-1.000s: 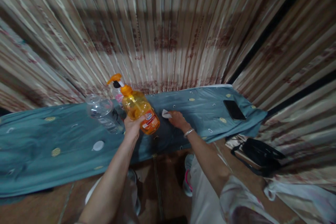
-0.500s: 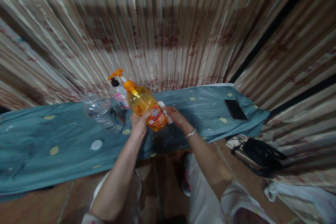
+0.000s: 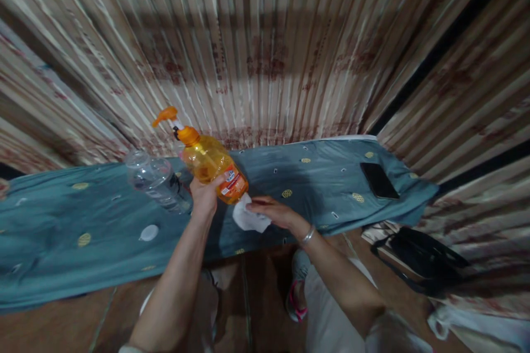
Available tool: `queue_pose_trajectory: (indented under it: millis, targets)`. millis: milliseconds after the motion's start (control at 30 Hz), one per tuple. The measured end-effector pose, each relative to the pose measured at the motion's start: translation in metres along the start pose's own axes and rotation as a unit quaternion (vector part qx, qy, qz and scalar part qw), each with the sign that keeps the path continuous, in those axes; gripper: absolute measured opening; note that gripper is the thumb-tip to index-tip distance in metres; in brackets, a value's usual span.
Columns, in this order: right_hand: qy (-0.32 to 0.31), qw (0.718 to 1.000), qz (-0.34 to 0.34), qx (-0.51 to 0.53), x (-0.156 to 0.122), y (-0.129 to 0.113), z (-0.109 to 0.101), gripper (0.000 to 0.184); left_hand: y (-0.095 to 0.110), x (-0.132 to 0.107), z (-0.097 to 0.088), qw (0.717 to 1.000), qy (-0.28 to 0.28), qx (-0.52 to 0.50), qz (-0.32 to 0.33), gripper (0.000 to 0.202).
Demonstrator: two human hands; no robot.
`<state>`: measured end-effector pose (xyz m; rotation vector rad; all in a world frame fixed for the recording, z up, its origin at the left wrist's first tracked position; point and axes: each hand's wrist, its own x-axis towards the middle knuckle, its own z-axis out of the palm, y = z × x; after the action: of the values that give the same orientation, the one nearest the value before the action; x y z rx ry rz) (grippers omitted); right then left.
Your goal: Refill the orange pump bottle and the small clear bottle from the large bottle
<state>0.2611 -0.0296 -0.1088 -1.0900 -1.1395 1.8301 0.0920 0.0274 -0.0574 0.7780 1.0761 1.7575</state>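
Note:
My left hand (image 3: pixel 203 197) is closed round the lower part of an orange pump bottle (image 3: pixel 209 157), which leans with its pump head to the upper left. The liquid inside is orange-yellow, and a red-orange label shows near its base. Between the fingers of my right hand (image 3: pixel 275 210) is a white tissue (image 3: pixel 250 219), hanging just below the bottle's base. Left of my left hand stands a clear plastic bottle (image 3: pixel 157 181). A second pump bottle with a black top is mostly hidden behind the orange one.
A teal patterned cloth (image 3: pixel 111 209) covers the long narrow table. On it lie a round white lid (image 3: pixel 148 233) and, at the right, a black phone (image 3: pixel 380 180). A pleated curtain (image 3: pixel 265 55) hangs behind. A black bag (image 3: pixel 426 253) rests at the lower right.
The orange bottle has moved left, now covering most of the black-topped bottle. My right hand has drawn the tissue from the bottle's side down below its base.

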Motion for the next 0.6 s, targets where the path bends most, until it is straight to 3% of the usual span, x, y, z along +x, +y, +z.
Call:
queue_pose_trajectory:
  millis: [67, 167, 233, 333, 433, 600]
  targets:
    - [0.042, 0.98, -0.065, -0.186, -0.003, -0.01, -0.016, 0.024, -0.003, 0.001, 0.001, 1.0, -0.002, 0.008, 0.005, 0.053]
    - [0.113, 0.886, -0.124, -0.432, -0.009, -0.021, -0.03, 0.017, -0.006, 0.002, 0.004, 1.0, -0.008, 0.027, 0.009, 0.055]
    - [0.143, 0.837, -0.143, -0.509, -0.011, -0.024, -0.03, 0.042, -0.007, 0.001, 0.009, 0.999, -0.014, 0.04, 0.011, 0.055]
    - [0.182, 0.814, -0.149, -0.532, -0.008, -0.021, -0.021, 0.083, -0.009, -0.001, 0.02, 0.999, -0.028, 0.043, 0.014, 0.055]
    - [0.228, 0.817, -0.193, -0.494, 0.003, -0.015, -0.012, 0.11, -0.015, -0.005, 0.039, 0.998, -0.047, 0.042, 0.014, 0.053]
    - [0.337, 0.789, -0.245, -0.452, 0.029, -0.021, -0.025, 0.113, -0.044, -0.002, 0.084, 0.994, -0.102, 0.048, 0.005, 0.053]
